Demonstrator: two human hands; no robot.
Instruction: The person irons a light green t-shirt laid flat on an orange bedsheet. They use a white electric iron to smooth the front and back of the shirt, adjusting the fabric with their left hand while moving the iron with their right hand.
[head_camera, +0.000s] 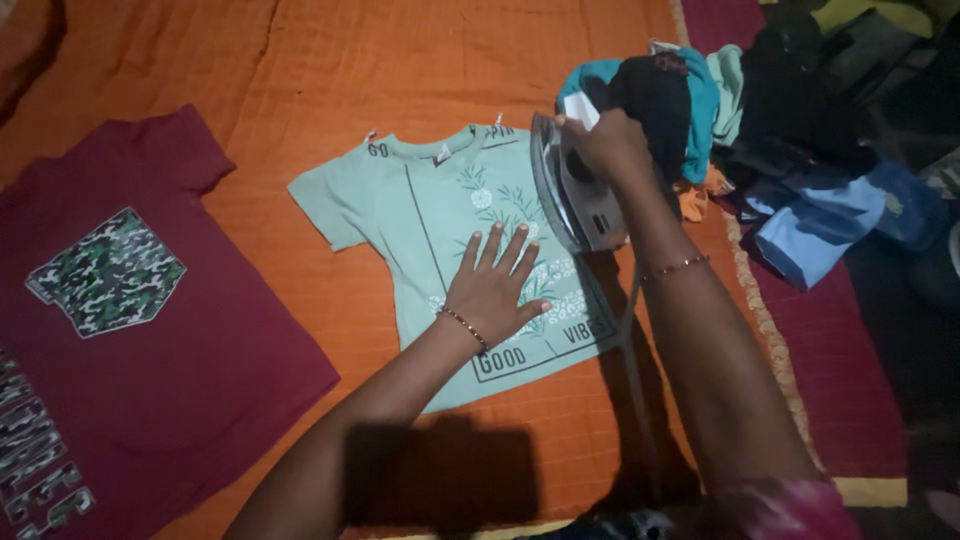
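- Head view is showing the left hand (492, 290) lying flat, fingers spread and grip released, pressing on a mint-green T-shirt (440, 230) spread over an orange blanket (300, 60).
- Right hand (605, 140) is clenching the handle of an iron (572, 195), tilted on edge over the shirt's right side.
- Iron's cord (625, 330) is trailing beside the forearm; snagging it could be tugging the hot soleplate toward the spread fingers.
- Maroon shirt (130, 330) is lying at left, clothes pile (760, 120) at right.
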